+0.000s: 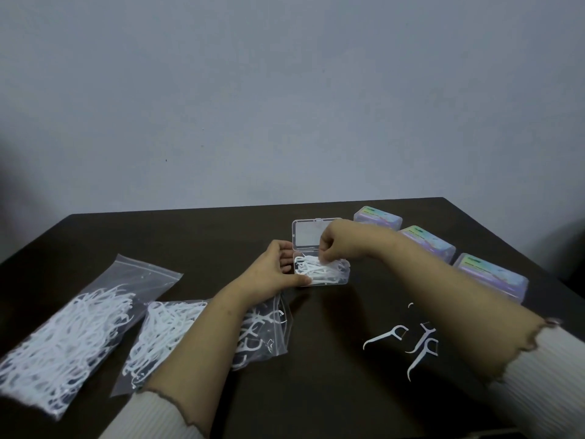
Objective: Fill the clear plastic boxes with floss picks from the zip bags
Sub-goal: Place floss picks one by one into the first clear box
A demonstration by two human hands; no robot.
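Observation:
An open clear plastic box (pixel 343 274) lies mid-table, its lid (pixel 305 234) tipped back, white floss picks (pixel 319 269) heaped inside. My left hand (pixel 272 274) grips the box's left end, thumb at its front corner. My right hand (pixel 335 242) hovers over the box, fingertips pinched on picks at the top of the heap. Two zip bags of white picks lie at left: one far left (pixel 69 334), one (pixel 164 337) partly under my left forearm.
Three closed boxes with iridescent labels (pixel 378 217) (pixel 427 243) (pixel 492 275) line the right side of the dark table (pixel 196 236). Several loose picks (pixel 414 340) lie near my right forearm. A plain wall stands behind the table's far edge.

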